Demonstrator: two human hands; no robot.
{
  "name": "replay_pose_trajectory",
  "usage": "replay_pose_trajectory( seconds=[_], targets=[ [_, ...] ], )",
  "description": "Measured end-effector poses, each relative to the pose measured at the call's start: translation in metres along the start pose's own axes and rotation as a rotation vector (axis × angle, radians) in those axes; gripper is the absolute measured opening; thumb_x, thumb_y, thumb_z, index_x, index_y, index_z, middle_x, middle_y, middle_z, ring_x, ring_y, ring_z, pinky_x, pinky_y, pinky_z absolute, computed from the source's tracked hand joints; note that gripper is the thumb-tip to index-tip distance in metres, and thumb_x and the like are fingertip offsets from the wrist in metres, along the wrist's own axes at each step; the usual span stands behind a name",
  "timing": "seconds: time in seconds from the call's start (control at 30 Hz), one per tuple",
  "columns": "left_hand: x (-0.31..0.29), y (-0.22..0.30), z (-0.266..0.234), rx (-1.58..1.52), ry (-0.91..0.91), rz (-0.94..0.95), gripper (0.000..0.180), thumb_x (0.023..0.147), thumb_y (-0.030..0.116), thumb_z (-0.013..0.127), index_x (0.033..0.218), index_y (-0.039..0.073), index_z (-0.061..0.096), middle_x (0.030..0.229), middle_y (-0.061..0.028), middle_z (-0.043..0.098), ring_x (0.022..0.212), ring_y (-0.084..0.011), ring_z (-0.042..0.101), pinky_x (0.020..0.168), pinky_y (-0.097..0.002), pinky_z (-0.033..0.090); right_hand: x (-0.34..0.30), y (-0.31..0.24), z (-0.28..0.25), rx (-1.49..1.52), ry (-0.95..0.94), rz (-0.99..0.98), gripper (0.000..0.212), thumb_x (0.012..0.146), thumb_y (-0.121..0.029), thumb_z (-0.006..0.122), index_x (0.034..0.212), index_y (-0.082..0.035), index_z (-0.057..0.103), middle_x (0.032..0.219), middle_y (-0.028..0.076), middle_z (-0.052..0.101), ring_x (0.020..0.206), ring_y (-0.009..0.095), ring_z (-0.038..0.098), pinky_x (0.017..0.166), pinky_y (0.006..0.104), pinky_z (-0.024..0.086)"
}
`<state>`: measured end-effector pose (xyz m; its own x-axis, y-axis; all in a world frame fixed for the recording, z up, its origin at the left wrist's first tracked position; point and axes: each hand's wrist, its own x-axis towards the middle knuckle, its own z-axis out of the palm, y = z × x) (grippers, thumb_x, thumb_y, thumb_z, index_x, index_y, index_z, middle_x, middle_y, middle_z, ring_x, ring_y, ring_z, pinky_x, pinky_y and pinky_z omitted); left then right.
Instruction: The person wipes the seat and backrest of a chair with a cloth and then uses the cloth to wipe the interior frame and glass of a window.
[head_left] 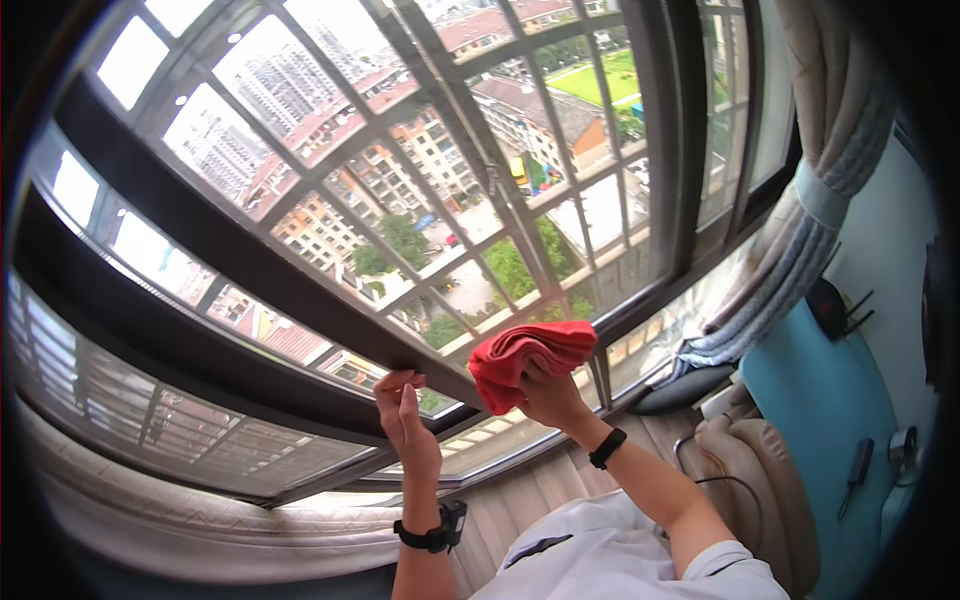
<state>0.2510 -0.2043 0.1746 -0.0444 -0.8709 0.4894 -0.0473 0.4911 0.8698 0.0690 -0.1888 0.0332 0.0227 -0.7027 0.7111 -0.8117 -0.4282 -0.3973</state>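
Observation:
A folded red cloth (530,360) is bunched in my right hand (550,395), which grips it from below. The cloth is up against the lower part of a tall window pane (350,200), though I cannot tell whether it touches the glass. My left hand (408,425) is to its left, with bent fingers hooked on the lower end of the dark window sash (290,305). That sash stands swung at an angle. A black band is on each wrist; the left one carries a small device.
Metal bars cross outside the glass, with buildings far below. Right of me are a tied grey curtain (830,130), a beige padded chair (770,460) and a blue table (815,390) holding a black device with antennas (830,305). Pale fabric (230,520) lies low at left.

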Motion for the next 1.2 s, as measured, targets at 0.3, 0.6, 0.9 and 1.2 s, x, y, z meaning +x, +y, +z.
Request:
replay_pose_trajectory(
  seconds=[0.3,0.6,0.9,1.2],
  targets=[
    [-0.005,-0.001,0.011,0.234,0.091,0.07,0.026,0.085,0.0,0.055,0.111,-0.004,0.051,0.103,-0.0099,0.053,0.092,-0.017,0.052,0.086,-0.0307,0.043,-0.043,0.06,-0.057,-0.185,0.232,0.364,0.044,0.086,-0.019,0.061,0.129,-0.016,0.056,0.137,0.012,0.047,0.129,0.041,0.04,0.11,0.0507,0.028],
    [0.0,0.007,0.024,0.515,0.053,0.136,0.036,0.081,0.013,0.077,0.107,0.001,0.055,0.093,-0.0054,0.056,0.084,-0.0137,0.054,0.08,-0.0279,0.045,-0.06,0.113,-0.078,0.283,0.56,0.773,0.046,0.096,-0.033,0.055,0.133,-0.006,0.052,0.141,0.023,0.044,0.131,0.04,0.041,0.109,0.0405,0.032],
    [0.006,-0.003,0.02,0.696,0.2,0.351,0.03,0.077,0.012,0.081,0.094,0.002,0.059,0.076,-0.0061,0.056,0.068,-0.0181,0.056,0.069,-0.0324,0.046,-0.055,0.132,-0.182,0.906,1.022,0.923,0.06,0.096,-0.049,0.052,0.132,0.0,0.05,0.131,0.012,0.056,0.117,0.024,0.056,0.102,0.0375,0.043],
    [0.006,-0.012,0.007,0.591,0.17,0.359,0.028,0.077,0.007,0.08,0.097,0.001,0.061,0.078,-0.0058,0.061,0.067,-0.0151,0.057,0.067,-0.0287,0.047,-0.039,0.156,-0.076,-0.043,0.538,0.793,0.047,0.095,-0.031,0.056,0.129,0.001,0.05,0.113,0.03,0.061,0.106,0.045,0.057,0.088,0.0456,0.045]
  ],
)
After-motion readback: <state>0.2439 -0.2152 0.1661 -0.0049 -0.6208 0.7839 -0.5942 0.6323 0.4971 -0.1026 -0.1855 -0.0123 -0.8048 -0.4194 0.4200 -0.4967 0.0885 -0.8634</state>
